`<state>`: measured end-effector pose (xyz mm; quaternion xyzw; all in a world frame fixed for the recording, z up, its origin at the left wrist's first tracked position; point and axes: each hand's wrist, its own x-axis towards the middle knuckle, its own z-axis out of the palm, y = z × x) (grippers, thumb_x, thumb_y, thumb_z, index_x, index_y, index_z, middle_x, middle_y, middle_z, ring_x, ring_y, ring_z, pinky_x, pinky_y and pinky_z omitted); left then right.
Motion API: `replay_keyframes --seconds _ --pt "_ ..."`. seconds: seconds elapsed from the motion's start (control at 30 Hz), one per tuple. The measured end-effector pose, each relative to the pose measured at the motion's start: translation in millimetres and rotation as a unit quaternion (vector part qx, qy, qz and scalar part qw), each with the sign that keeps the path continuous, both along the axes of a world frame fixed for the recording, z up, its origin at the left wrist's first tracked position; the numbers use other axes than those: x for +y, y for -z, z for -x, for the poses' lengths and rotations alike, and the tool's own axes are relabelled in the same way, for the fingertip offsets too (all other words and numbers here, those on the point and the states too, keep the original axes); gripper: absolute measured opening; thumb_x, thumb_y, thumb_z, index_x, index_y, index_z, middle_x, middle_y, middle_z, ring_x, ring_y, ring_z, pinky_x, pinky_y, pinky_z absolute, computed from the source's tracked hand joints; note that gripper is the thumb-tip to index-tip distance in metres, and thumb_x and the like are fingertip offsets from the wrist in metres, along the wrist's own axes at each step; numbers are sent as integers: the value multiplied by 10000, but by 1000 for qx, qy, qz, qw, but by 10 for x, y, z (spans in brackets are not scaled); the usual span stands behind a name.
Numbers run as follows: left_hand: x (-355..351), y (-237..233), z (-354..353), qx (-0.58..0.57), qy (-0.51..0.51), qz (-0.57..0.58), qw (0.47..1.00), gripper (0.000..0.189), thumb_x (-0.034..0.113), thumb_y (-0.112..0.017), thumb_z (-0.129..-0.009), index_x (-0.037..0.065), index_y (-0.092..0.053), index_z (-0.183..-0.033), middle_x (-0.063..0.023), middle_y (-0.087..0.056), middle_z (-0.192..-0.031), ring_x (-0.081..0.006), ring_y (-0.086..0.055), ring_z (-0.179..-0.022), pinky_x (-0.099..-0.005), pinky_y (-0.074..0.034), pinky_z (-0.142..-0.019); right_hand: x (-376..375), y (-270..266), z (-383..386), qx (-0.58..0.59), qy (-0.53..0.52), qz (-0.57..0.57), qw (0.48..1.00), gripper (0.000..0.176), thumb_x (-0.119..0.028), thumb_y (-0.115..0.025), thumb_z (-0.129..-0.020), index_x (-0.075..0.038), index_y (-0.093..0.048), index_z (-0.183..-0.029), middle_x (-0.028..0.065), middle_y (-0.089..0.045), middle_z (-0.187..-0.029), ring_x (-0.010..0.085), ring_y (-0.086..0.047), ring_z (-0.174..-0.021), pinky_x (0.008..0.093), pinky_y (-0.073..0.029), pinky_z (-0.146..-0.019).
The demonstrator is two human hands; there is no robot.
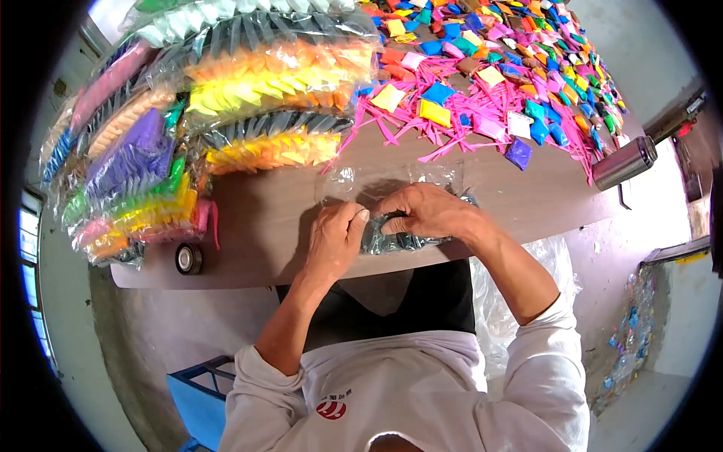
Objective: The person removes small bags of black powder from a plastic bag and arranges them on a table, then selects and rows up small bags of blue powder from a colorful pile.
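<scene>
Near the table's front edge lies a clear plastic bag point(388, 242) with dark packets inside. My left hand point(337, 235) is at the bag's left side, thumb and fingers pressed together on its plastic. Over the top of the bag my right hand point(425, 211) bends down, its fingers curled at the bag's opening; the fingertips are partly hidden. Loose clear film of the bag spreads on the table behind both hands.
Filled bags of coloured packets point(263, 90) are stacked at the left. Small colourful packets and pink strips point(471, 98) cover the back right. A tape roll point(188, 258) lies front left, a metal cylinder point(625, 163) at the right edge. A blue stool point(197, 403) stands below.
</scene>
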<state>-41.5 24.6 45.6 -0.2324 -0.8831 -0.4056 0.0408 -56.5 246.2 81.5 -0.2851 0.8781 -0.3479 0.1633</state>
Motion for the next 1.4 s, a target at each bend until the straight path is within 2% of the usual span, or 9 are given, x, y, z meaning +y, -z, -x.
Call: replay_keyframes --seconds 0.17,0.33,0.43,0.5,0.6,0.87,0.97,1.07,1.4 --pt "16 37 -21 13 -15 -26 999 225 224 -562 -990 17 -633 -938 -178 -665 -874 -388 -620 -864 -475 -476 -793 222 -184 -118 -4 48 6 999 372 -249 -706 -923 -46 -657 -1230 157 -706 -1118 307 -673 -1030 409 -519 -858" --pt "11 56 -43 5 -17 -26 1000 256 248 -555 -1005 13 -636 -944 -173 -659 -865 -384 -605 -845 -469 -472 -787 864 -86 -242 -45 237 228 943 433 -336 -704 -938 2 -659 -1204 101 -703 -977 158 -619 -878 320 -498 -785" --pt "24 49 -50 5 -20 -23 1000 255 248 -558 -1005 13 -637 -946 -175 -656 -854 -379 -604 -829 -466 -472 -781 901 -255 -387 -114 243 215 939 437 -334 -727 -917 -18 -658 -1211 111 -695 -970 170 -627 -885 327 -499 -780" --pt "11 84 -38 8 -15 -27 999 255 249 -560 -1004 12 -638 -948 -175 -654 -848 -377 -604 -823 -465 -472 -778 734 -406 -476 -72 224 -45 971 411 -261 -751 -902 -21 -653 -1220 96 -699 -1044 147 -614 -935 319 -497 -851" --pt "9 87 -38 13 -18 -32 999 252 248 -564 -1002 12 -638 -952 -177 -651 -840 -378 -604 -816 -465 -473 -776 816 110 -395 -9 154 58 986 421 -220 -822 -820 -41 -676 -1172 118 -704 -1041 218 -642 -919 344 -507 -832" --pt "27 92 -50 10 -25 -38 999 243 240 -568 -999 11 -636 -953 -180 -659 -864 -386 -608 -841 -467 -476 -787 541 -199 -362 91 136 50 985 384 -274 -815 -814 -34 -709 -1094 154 -703 -1054 309 -660 -1020 409 -506 -874" --pt "18 88 -58 7 -26 -34 999 245 239 -565 -1001 9 -634 -953 -180 -662 -873 -385 -611 -853 -466 -477 -794 616 -4 -215 -64 68 24 995 449 -300 -811 -813 -42 -685 -1158 162 -701 -1061 321 -655 -1027 417 -500 -891" --pt "26 90 -56 3 -26 -35 999 242 237 -565 -1001 9 -634 -956 -180 -663 -876 -385 -613 -858 -467 -477 -799 661 83 -193 -38 59 15 997 451 -252 -804 -807 -44 -667 -1184 194 -681 -1043 347 -653 -887 421 -500 -762" --pt "9 78 -70 6 -29 -24 999 283 275 -552 -1012 11 -639 -960 -169 -664 -869 -364 -616 -855 -445 -483 -795 231 -135 -105 29 70 41 996 427 -283 -773 -848 -26 -665 -1171 224 -681 -1053 377 -659 -924 439 -506 -794"
